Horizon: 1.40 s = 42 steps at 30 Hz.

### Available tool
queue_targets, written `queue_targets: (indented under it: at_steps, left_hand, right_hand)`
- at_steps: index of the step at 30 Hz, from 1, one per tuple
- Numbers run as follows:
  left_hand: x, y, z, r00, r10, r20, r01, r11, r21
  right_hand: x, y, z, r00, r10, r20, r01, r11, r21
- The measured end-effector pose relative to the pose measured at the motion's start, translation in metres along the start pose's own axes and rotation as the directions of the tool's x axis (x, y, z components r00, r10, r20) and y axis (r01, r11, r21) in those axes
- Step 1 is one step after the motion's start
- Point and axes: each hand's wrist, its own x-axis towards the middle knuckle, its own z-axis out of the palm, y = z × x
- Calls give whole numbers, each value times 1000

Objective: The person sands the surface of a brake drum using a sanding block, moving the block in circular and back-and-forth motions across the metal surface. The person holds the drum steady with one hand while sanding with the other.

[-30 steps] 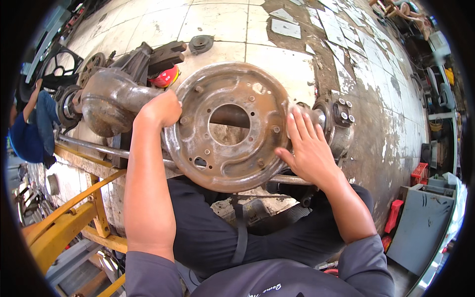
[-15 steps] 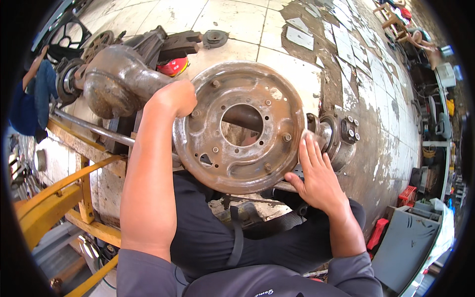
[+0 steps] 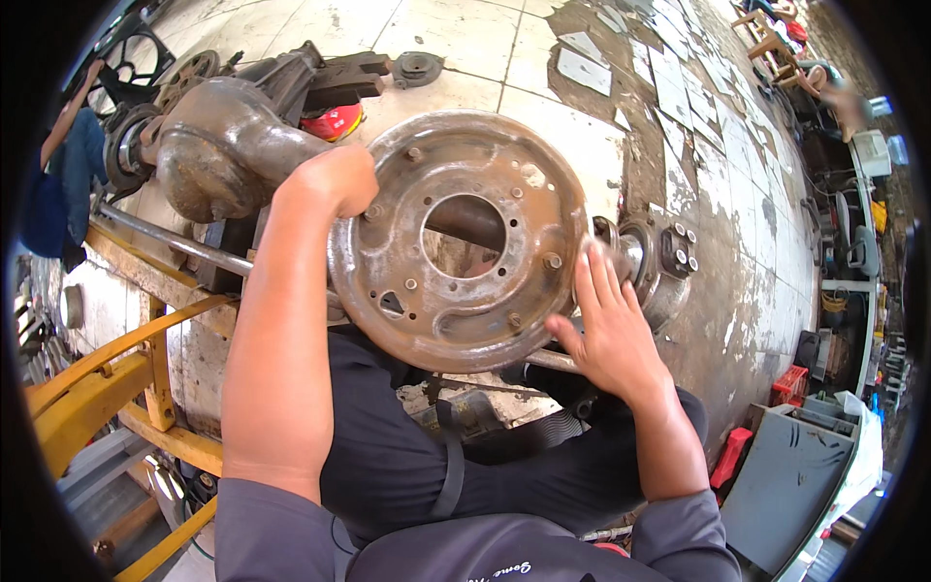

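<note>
left hand [image 3: 335,179] clenched on backing plate [image 3: 456,238] far-left rim | right hand [image 3: 606,330] flat, released (near-right edge) | keep plate square to axle [image 3: 640,262]

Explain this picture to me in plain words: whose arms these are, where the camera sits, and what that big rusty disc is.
The camera is worn on a person's head and looks down, so both forearms are that person's own. The wide lens bends straight lines near the rim. The left hand grips the upper left rim of a round, rusty metal plate with a large centre hole and several bolts. The right hand lies open against its lower right edge. The plate sits around an axle tube, which runs left to a bulging rusty housing, resting on a yellow stand. Below is a tiled, stained floor.
</note>
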Motion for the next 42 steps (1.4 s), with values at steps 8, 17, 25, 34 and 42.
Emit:
queue_targets:
  at_steps: [8, 17, 25, 34, 42]
  left_hand:
    - [24, -21, 28, 966, 183, -181, -114, 934, 339]
    - [17, -14, 15, 989, 141, -38, -126, 954, 274]
    - [16, -5, 6, 994, 97, 46, -105, 970, 218]
    - [23, -19, 25, 951, 261, -164, -160, 871, 464]
    - [4, -7, 3, 998, 43, -50, -41, 999, 32]
  right_hand:
    - [3, 3, 7, 999, 9, -33, -10, 1000, -10]
    - [29, 5, 12, 989, 49, -140, -39, 996, 75]
    - [20, 7, 10, 992, 72, -99, -65, 995, 80]
    - [-15, 8, -8, 987, 26, 156, -42, 994, 101]
    - [19, 12, 1, 998, -20, -54, 16, 997, -75]
